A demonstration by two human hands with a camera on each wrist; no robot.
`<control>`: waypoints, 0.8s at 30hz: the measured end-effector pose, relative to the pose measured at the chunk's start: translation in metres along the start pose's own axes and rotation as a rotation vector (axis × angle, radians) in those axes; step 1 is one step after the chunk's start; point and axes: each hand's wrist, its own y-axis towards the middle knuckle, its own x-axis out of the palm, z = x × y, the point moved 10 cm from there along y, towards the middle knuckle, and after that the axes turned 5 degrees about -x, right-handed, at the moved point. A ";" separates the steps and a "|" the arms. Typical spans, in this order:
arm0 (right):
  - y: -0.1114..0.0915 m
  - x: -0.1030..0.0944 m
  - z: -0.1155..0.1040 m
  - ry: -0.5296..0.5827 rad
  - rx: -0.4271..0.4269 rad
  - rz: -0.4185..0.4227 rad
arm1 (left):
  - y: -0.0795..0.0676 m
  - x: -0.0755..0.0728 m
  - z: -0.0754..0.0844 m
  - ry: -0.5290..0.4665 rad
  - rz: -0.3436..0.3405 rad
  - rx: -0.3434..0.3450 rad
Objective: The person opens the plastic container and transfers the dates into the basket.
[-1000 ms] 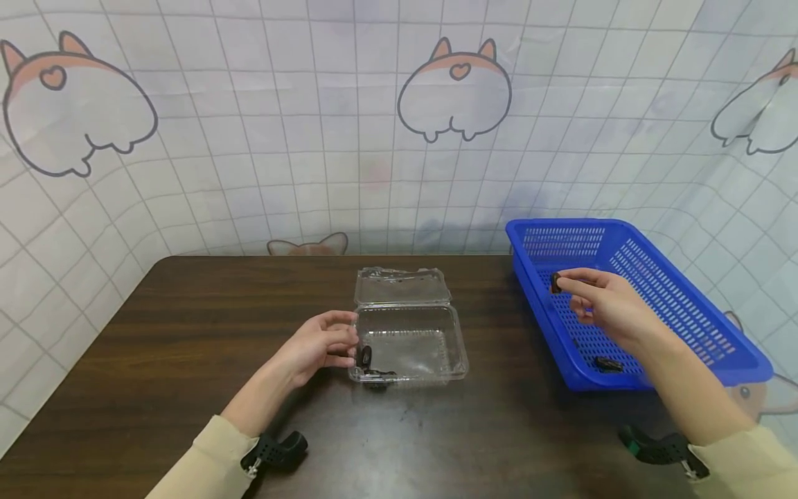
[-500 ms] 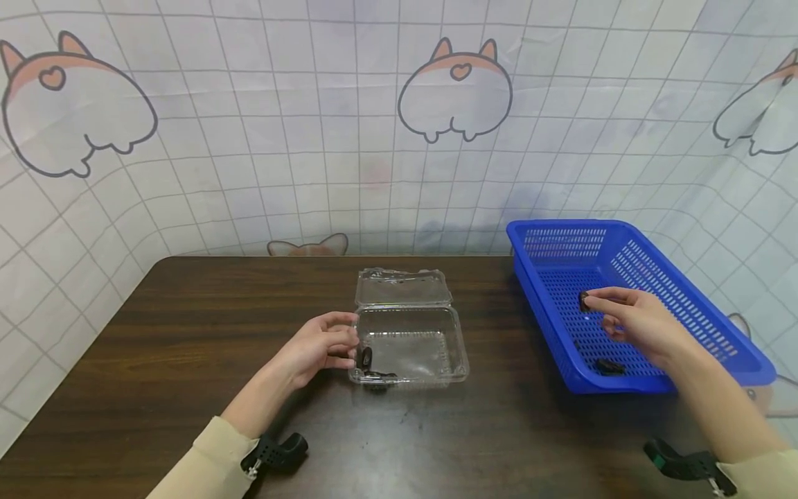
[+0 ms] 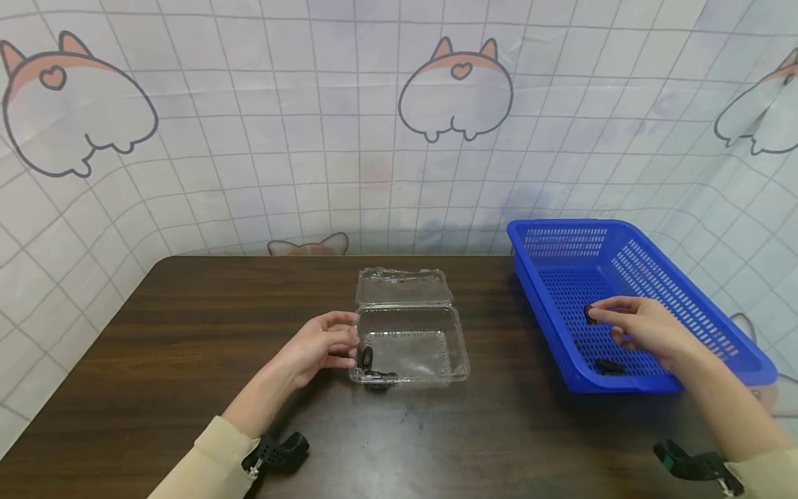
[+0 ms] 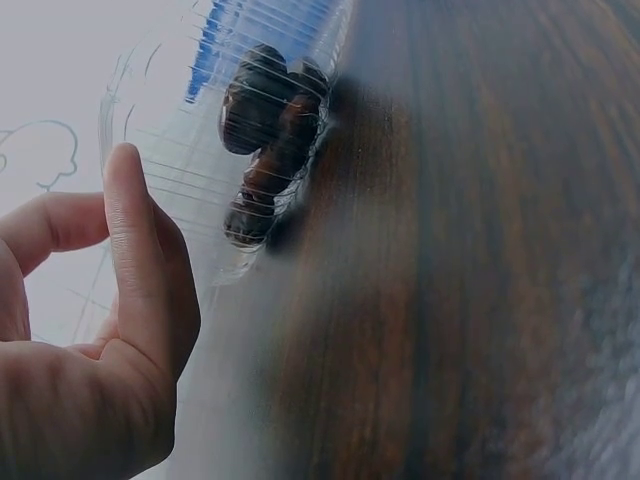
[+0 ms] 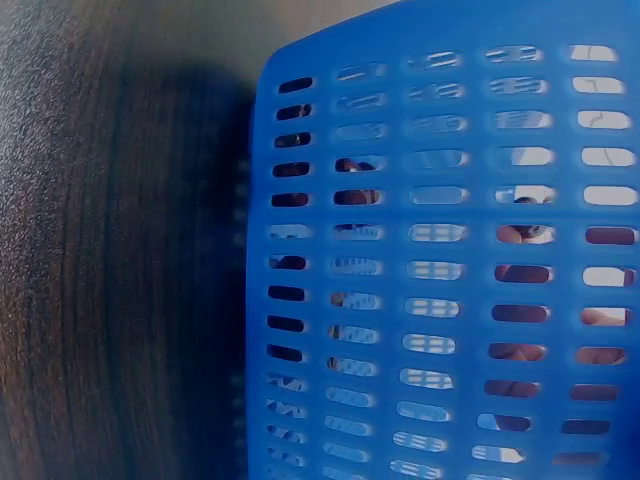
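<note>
Blue basket (image 3: 548,319), right of frame: your right hand (image 3: 648,327) pinched dark piece (image 3: 589,314) over it, piece's long axis near upright. Clear box (image 3: 414,350) lay leftward, lower centre, well apart; your left hand (image 3: 314,348), nearer box, rested fingers against its left wall.

Dark wooden table (image 3: 218,312): clear container (image 3: 418,346), blue basket (image 3: 623,383)

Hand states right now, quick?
Left hand: open, touching the side of the clear container.
Right hand: closed, pinching a small dark piece.
</note>
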 end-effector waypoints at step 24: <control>-0.004 0.006 0.001 -0.094 0.006 -0.065 | 0.000 -0.002 0.002 0.029 0.000 0.009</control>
